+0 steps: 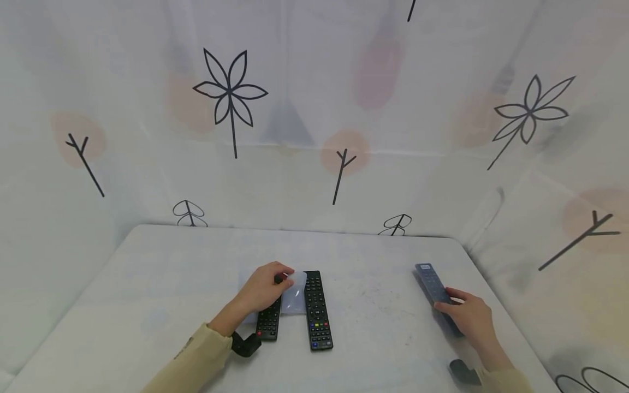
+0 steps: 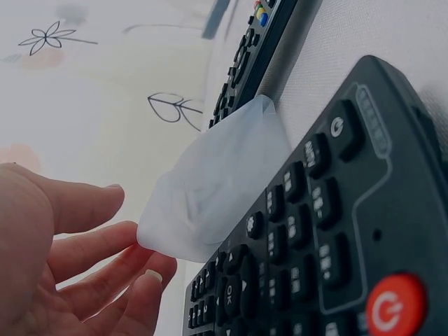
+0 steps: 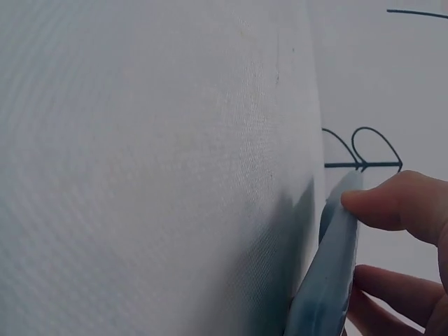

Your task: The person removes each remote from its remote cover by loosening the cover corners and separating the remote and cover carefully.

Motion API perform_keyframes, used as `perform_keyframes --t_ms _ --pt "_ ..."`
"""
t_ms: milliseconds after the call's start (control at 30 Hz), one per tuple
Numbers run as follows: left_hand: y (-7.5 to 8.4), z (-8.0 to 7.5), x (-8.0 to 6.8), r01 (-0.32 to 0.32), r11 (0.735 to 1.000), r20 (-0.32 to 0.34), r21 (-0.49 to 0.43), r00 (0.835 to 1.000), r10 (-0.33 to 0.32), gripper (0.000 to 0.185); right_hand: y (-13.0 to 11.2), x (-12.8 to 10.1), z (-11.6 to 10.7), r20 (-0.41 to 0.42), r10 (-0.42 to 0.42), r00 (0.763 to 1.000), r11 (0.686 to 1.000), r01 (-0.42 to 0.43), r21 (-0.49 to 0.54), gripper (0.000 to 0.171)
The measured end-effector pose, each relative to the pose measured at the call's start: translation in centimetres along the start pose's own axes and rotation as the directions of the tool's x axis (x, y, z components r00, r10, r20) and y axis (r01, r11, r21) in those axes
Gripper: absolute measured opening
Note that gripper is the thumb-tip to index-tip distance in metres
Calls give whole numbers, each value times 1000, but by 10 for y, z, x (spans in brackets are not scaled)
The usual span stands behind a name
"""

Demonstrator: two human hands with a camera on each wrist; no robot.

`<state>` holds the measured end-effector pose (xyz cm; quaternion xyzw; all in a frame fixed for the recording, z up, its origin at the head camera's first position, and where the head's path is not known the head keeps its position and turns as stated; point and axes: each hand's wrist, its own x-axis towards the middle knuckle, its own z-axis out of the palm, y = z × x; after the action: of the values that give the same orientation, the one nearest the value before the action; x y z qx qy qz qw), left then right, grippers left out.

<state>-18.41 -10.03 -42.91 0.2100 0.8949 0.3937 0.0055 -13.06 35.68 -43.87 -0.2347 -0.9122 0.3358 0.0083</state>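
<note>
My left hand (image 1: pixel 266 286) is over the upper end of a black remote control (image 1: pixel 268 322), its fingertips right at the edge of a translucent plastic sleeve (image 2: pixel 210 185). In the left wrist view the thumb stands apart from the loosely bent fingers. The sleeve lies between that remote and a second black remote control (image 1: pixel 318 311) with coloured buttons. At the right side of the table, my right hand (image 1: pixel 469 316) grips a greyish-blue remote control (image 1: pixel 433 284), covered in clear film, between thumb and fingers. In the right wrist view this covered remote (image 3: pixel 325 280) is tilted edge-on.
A white cloth covers the table (image 1: pixel 373 338). Behind it and at both sides hang pale curtains (image 1: pixel 304 109) printed with line-drawn flowers and twigs. Dark wrist mounts (image 1: pixel 245 345) sit below each hand near the sleeve cuffs.
</note>
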Motion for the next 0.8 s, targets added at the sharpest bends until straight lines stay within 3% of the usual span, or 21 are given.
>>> perform_keyframes --t_ms 300,800 --pt "0 -2 0 7 1000 0 0 1000 -7 25 -6 -10 0 33 -49 998 998 47 43 72" --pt "4 -5 -1 57 998 -17 -33 998 -58 27 -40 -38 8 48 -225 973 974 224 35 63"
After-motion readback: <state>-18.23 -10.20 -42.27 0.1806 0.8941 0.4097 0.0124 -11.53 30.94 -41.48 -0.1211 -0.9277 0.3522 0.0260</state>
